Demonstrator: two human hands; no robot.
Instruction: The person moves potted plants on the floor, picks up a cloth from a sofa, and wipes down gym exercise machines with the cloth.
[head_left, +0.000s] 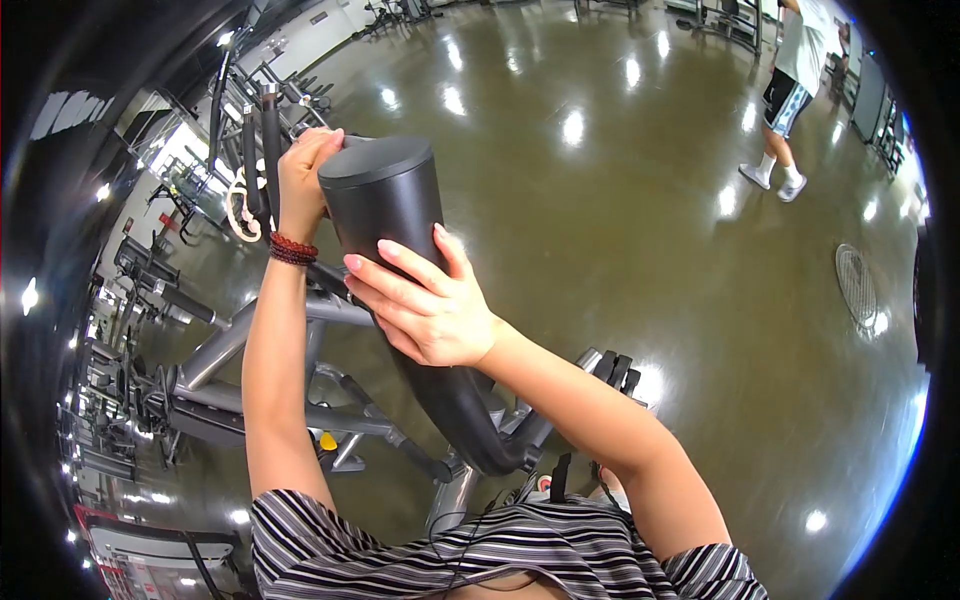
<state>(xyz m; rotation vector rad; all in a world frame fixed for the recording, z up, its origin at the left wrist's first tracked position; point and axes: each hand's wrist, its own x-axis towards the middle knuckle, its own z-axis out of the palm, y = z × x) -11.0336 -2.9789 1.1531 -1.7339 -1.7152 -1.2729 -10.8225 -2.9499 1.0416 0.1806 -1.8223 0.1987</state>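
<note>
pressing on the side of a thick black cylinder (385, 205), the right hand (435, 310) lies with its palm down and its fingers spread across the curve. the left hand (308, 165) is curled at the cylinder's upper left edge; i cannot tell from where i stand just what it closes around. the cylinder tilts a little, smooth and dull black, with a flat round cap (375, 160) on its upper end and a fine seam below the rim. it sits at the upper end of a black curved arm (455, 410), above the near right part of a gray metal frame (355, 420). a yellow knob (328, 441) shows low on that frame. a pale rope (238, 208) hangs left of the left hand, beside upright black bars (270, 150). toward the far right edge of the shiny floor (600, 220) is another person (790, 90) in shorts and white socks.
</note>
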